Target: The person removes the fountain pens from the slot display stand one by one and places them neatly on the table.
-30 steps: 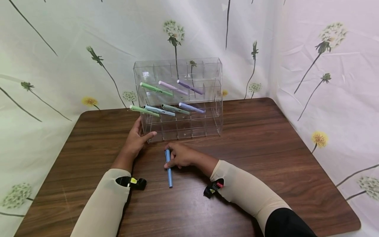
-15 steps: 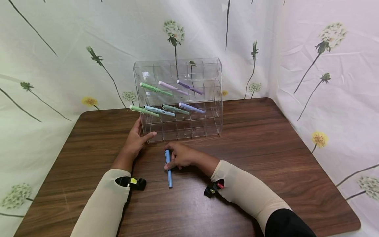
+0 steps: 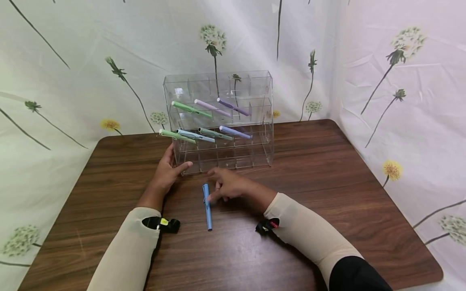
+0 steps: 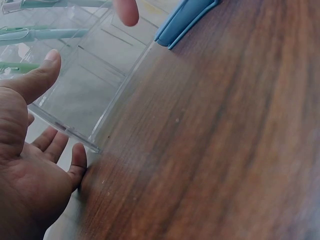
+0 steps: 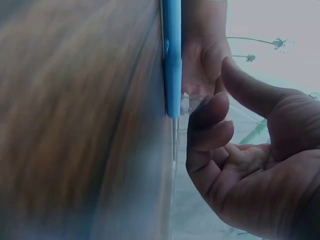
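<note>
A blue pen [image 3: 207,210] lies on the wooden table in front of a clear acrylic pen rack [image 3: 226,163]. My right hand [image 3: 231,186] is just right of the pen's capped upper half, thumb and fingers apart with nothing between them. In the right wrist view, a gap shows between those loosely bent fingers [image 5: 207,135] and the pen [image 5: 173,75]. My left hand [image 3: 165,173] rests at the rack's lower left corner. Its thumb [image 4: 42,77] extends across the front side, and its other fingers reach along the outside of the side panel.
Two tiers of the rack hold slanted pens: green, pink and purple ones above, with light green [image 3: 177,136], pale blue, grey-green and lavender ones below. The wooden table [image 3: 327,182] has rounded far corners. A flower-printed curtain [image 3: 138,52] hangs close behind the rack and along the right.
My right hand has let go of the blue pen and moved slightly up and to the right. The pen stays on the table, and my left hand keeps its place.
</note>
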Action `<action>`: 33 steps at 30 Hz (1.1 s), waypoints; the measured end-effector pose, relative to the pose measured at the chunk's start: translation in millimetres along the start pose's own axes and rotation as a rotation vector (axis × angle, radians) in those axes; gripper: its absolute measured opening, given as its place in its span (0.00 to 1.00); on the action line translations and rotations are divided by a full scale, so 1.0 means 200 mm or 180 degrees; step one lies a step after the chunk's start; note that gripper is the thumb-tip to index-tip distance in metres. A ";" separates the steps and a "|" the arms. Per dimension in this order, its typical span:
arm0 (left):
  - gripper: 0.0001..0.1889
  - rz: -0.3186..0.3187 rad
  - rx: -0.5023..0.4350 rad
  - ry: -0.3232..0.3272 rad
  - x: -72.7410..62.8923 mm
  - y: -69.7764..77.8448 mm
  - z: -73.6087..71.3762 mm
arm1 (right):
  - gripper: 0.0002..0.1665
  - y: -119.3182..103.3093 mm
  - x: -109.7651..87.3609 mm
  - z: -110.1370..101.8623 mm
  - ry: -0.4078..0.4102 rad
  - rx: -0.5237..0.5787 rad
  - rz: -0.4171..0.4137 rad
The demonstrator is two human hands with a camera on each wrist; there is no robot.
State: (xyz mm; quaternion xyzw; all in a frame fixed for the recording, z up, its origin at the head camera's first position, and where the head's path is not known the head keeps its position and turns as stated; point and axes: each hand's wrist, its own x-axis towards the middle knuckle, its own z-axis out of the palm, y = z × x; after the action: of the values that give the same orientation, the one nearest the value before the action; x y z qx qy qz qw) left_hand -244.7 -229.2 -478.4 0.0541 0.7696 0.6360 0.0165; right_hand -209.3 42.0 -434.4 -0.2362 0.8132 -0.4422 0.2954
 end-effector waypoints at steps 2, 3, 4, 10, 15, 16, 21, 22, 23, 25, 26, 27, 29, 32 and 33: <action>0.54 -0.0012 0.0011 0.0003 0.00 0.00 0.00 | 0.51 0.00 -0.01 -0.01 0.0022 -0.0018 -0.0024; 0.54 -0.0016 0.0018 0.0006 0.00 0.00 0.00 | 0.51 0.00 -0.01 -0.02 0.0032 -0.0010 -0.0034; 0.54 -0.0018 0.0030 0.0009 0.00 0.00 0.00 | 0.50 0.00 -0.02 -0.03 0.0037 -0.0002 -0.0035; 0.55 -0.0004 0.0062 0.0020 0.00 0.01 0.00 | 0.48 0.01 -0.04 -0.08 0.0101 0.0098 -0.0136; 0.55 0.0000 0.0052 0.0014 0.00 0.01 0.00 | 0.43 0.00 -0.07 -0.13 0.0234 0.0011 -0.0224; 0.55 -0.0002 0.0052 0.0013 0.00 0.01 0.00 | 0.42 0.00 -0.08 -0.14 0.0269 0.0002 -0.0240; 0.55 -0.0006 0.0060 0.0011 0.00 0.01 0.00 | 0.35 -0.01 -0.10 -0.21 0.0529 -0.0023 -0.0335; 0.55 -0.0007 0.0068 0.0011 0.00 0.01 0.00 | 0.33 -0.02 -0.11 -0.22 0.0605 -0.0022 -0.0352; 0.55 -0.0006 0.0069 0.0013 0.00 0.01 0.00 | 0.31 -0.03 -0.11 -0.23 0.0688 -0.0042 -0.0376; 0.55 -0.0012 0.0071 0.0008 0.00 0.01 0.00 | 0.28 -0.05 -0.13 -0.26 0.0853 -0.0055 -0.0429; 0.55 -0.0015 0.0070 0.0007 0.00 0.01 0.00 | 0.26 -0.06 -0.13 -0.28 0.0945 -0.0073 -0.0470; 0.55 -0.0017 0.0068 0.0004 0.00 0.01 0.00 | 0.24 -0.06 -0.13 -0.29 0.1044 -0.0122 -0.0516; 0.55 -0.0012 0.0057 -0.0003 0.00 0.00 0.00 | 0.21 -0.08 -0.14 -0.31 0.1242 -0.0199 -0.0606; 0.55 0.0011 0.0022 -0.0006 0.00 -0.01 0.00 | 0.17 -0.10 -0.15 -0.34 0.1520 -0.0271 -0.0731; 0.54 0.0018 0.0016 -0.0004 0.00 -0.01 0.00 | 0.16 -0.10 -0.15 -0.35 0.1609 -0.0299 -0.0748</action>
State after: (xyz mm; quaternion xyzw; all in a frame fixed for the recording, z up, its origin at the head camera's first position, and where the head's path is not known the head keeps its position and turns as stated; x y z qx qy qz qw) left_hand -245.6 -229.4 -479.7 0.0567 0.7710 0.6341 0.0151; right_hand -234.8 91.7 -378.5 -0.2245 0.8478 -0.4802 0.0187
